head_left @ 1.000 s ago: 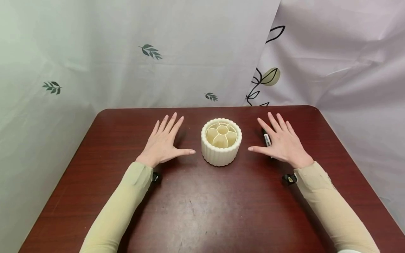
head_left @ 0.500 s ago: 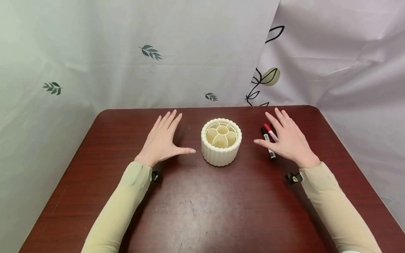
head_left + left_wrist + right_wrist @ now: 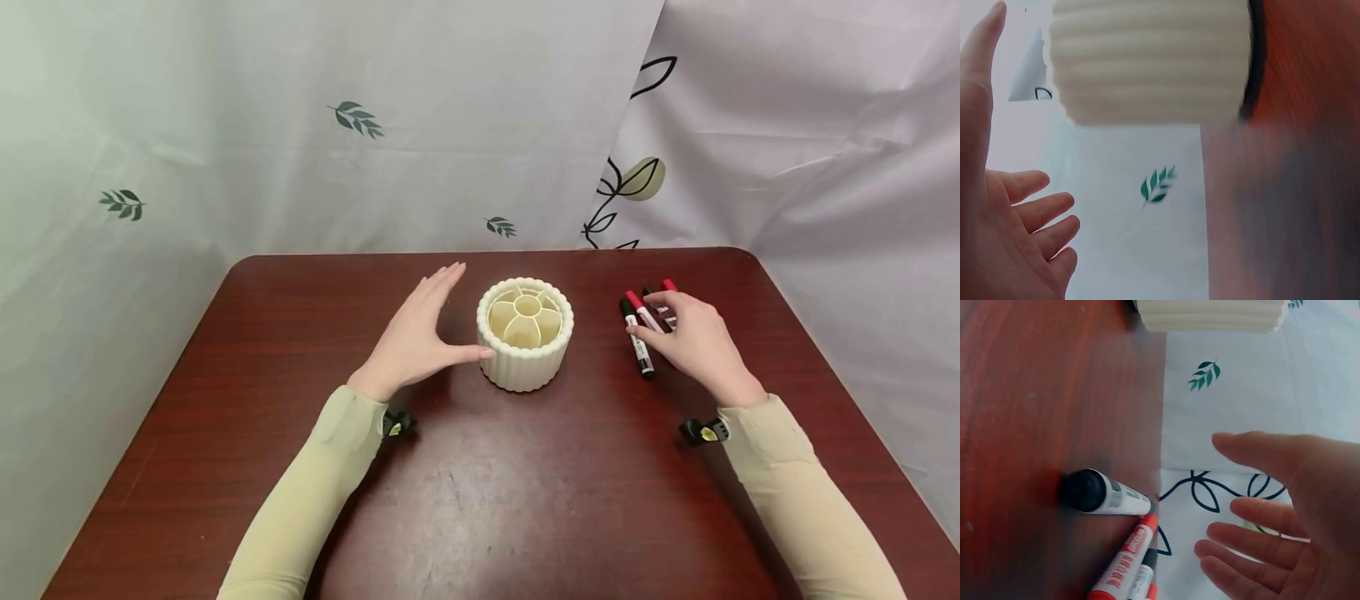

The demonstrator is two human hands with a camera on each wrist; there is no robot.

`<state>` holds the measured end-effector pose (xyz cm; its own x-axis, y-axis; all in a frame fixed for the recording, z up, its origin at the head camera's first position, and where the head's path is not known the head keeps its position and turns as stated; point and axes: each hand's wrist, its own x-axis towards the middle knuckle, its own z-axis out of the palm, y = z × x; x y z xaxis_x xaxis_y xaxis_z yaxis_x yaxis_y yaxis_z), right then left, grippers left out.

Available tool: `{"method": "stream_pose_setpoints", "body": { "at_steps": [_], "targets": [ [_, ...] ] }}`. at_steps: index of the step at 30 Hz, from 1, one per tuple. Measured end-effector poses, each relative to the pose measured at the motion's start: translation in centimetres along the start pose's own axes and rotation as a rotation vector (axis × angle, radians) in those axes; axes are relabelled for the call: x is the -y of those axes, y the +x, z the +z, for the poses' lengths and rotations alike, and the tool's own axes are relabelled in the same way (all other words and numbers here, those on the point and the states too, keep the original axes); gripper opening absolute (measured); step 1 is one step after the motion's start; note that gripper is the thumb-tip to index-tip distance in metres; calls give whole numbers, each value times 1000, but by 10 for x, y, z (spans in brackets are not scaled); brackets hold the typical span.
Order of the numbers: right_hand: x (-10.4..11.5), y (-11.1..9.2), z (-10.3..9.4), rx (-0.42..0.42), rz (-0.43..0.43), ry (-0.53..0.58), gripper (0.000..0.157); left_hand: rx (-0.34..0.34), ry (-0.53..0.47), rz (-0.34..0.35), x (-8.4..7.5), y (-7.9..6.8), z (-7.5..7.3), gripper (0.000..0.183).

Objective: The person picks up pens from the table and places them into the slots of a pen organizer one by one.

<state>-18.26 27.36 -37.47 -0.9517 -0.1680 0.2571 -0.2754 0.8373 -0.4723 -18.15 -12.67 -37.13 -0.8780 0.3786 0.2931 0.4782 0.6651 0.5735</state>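
Looks like pre-grasp: left hand (image 3: 411,350) beside the cream fluted pen organizer (image 3: 522,371), thumb contact unclear, right hand (image 3: 699,342) hovering by the black-capped marker (image 3: 641,348) and red-capped marker (image 3: 644,312) on the tabletop (image 3: 487,483), both grips apart, empty; next: pinch one.

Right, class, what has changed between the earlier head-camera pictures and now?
The left hand has moved rightward, bringing its thumb closer to the cream holder. The right hand has shifted slightly right, its spread fingers drawn in, uncovering more of the markers. Neither hand has taken hold of anything. The holder has stayed put.
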Motion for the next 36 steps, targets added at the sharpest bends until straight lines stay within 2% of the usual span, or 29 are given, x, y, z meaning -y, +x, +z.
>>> {"method": "stream_pose_setpoints", "body": {
  "at_steps": [4,10,15,23,29,36],
  "targets": [
    [-3,-4,3,20,52,17,48,6,-98,-21,-8,2,9,117],
    [-7,-9,11,31,66,-6,43,-5,-206,0,-16,7,23,118],
    [-8,-12,19,69,46,-28,39,-4,-243,6,-19,13,35,126],
    [-9,-16,28,70,23,-64,30,-12,-266,-50,-21,20,46,124],
    [-10,-13,21,-20,66,-15,31,7,-238,-77,-22,23,45,121],
    [3,-3,-1,-188,102,179,26,17,-234,-79,-21,24,45,120]
  ]
}}
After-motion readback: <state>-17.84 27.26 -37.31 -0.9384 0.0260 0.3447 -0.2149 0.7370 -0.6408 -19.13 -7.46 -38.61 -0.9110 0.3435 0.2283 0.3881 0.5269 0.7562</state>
